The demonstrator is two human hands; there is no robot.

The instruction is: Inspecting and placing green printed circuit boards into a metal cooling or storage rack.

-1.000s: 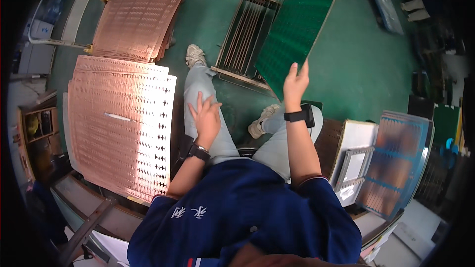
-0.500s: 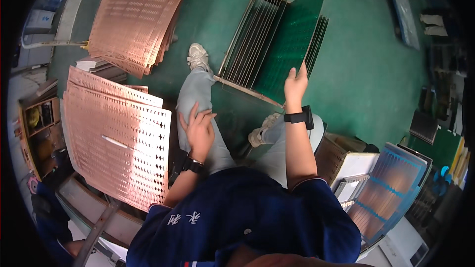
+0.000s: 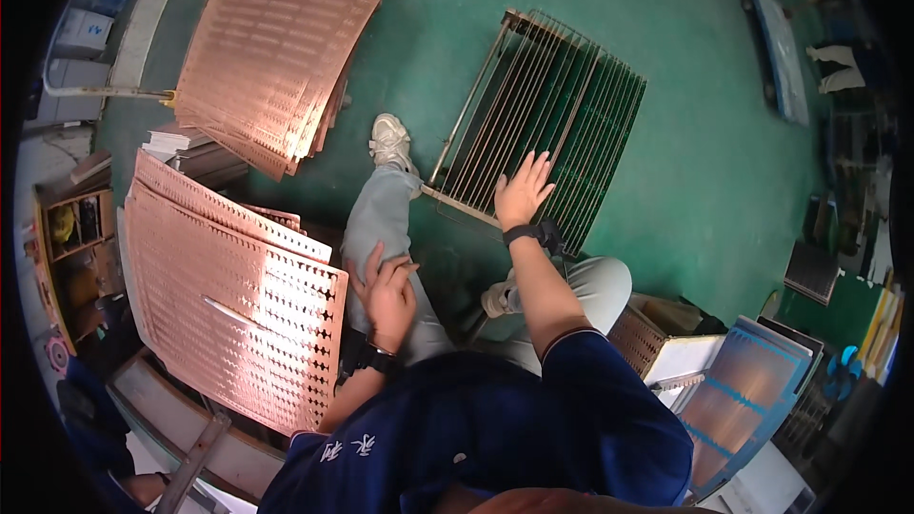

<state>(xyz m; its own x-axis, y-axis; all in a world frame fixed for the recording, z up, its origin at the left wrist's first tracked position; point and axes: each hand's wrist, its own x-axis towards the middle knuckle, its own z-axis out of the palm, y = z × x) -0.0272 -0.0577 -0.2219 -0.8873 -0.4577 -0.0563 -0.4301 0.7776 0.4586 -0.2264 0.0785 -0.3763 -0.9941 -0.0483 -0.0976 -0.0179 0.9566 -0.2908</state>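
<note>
My right hand (image 3: 523, 192) is over the near end of a wire rack (image 3: 543, 105) on the floor, fingers apart and nothing in them. Thin parallel wires divide the rack into several upright slots. Dark green shows between the wires, but I cannot tell panel from floor there. My left hand (image 3: 388, 297) rests on my left knee with its fingers loosely spread, holding nothing that I can see. Beside that hand lies a stack of copper-coloured perforated sheets (image 3: 219, 266), with a slim pen-like item (image 3: 231, 312) on top.
Another pile of copper-coloured sheets (image 3: 276, 48) sits on a trolley with a pale handle (image 3: 133, 24) at far left. To my right are an open box (image 3: 657, 324) and a blue-framed translucent panel (image 3: 747, 390). A flat cart (image 3: 779, 52) stands at far right.
The green panel that leaned up out of the rack no longer sticks up. My right hand has let go of its edge and moved left and nearer. My left hand stays on the knee.
</note>
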